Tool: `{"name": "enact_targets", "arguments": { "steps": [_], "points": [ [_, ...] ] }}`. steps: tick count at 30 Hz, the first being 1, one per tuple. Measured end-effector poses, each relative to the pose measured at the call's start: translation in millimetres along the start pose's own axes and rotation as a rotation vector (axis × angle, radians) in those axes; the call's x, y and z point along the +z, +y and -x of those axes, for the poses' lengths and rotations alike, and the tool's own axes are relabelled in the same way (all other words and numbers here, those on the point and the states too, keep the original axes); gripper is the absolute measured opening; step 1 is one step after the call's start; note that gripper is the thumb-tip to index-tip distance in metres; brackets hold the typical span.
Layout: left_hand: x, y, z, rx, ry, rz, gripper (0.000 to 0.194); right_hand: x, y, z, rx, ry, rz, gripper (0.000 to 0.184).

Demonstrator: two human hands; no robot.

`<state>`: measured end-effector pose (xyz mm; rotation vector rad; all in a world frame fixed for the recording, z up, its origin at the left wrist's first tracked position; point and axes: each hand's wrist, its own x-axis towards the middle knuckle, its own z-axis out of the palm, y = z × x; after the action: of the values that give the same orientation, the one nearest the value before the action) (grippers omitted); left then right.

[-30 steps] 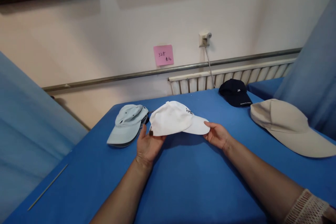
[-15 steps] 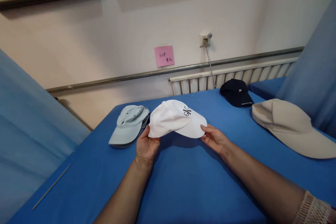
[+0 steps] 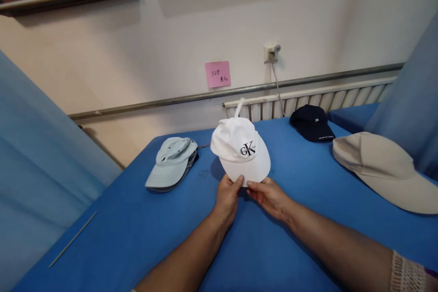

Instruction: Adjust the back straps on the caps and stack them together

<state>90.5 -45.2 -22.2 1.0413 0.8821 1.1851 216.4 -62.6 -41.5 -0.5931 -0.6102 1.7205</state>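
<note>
A white baseball cap (image 3: 236, 146) with black lettering on its front is held above the blue-covered table (image 3: 270, 255), its brim facing me. My left hand (image 3: 228, 195) pinches the brim's front edge, thumb on top. Close beside it, my right hand (image 3: 268, 196) grips the same edge a little to the right. The fingers beneath the brim are partly hidden. A pale strap-like strip (image 3: 239, 107) sticks up behind the crown.
Left of my hands lies a light blue cap (image 3: 171, 159) on top of a darker one. To the right are a navy cap (image 3: 312, 122) and a large beige cap (image 3: 386, 166). A thin stick (image 3: 73, 240) lies near the left edge. Blue curtains (image 3: 44, 173) hang at both sides.
The white cap has turned so its brim points toward me instead of right. My left hand has moved from the back of the cap to the brim, beside my right hand.
</note>
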Motion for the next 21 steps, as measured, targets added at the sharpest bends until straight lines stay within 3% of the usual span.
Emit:
{"name": "enact_targets", "arguments": {
  "steps": [3, 6, 9, 13, 15, 17, 21],
  "points": [
    [-19.4, 29, -12, 0.123, 0.106, -0.013, 0.039, 4, 1, 8, 0.121, -0.117, 0.153, 0.034],
    [-69.6, 76, -32, 0.253, 0.206, -0.017, 0.045, -2, -2, 8, 0.191, -0.154, 0.272, 0.037],
    [-134.7, 109, -48, 0.485, 0.498, 0.009, 0.042, -10, -4, 4, 0.215, -0.172, 0.334, 0.037],
    [-201.7, 115, -51, 0.415, 0.905, -0.046, 0.035, -13, -7, 2, 0.246, -0.205, 0.347, 0.035],
    [-219.4, 110, -48, 0.336, 1.059, -0.124, 0.032, -14, -9, 2, 0.252, -0.207, 0.348, 0.035],
    [-228.8, 106, -47, 0.298, 1.14, -0.179, 0.029, -17, -12, 1, 0.249, -0.201, 0.356, 0.034],
    [-233.9, 105, -47, 0.405, 1.164, -0.375, 0.019, -27, -17, -5, 0.205, -0.152, 0.379, 0.035]
  ]
}}
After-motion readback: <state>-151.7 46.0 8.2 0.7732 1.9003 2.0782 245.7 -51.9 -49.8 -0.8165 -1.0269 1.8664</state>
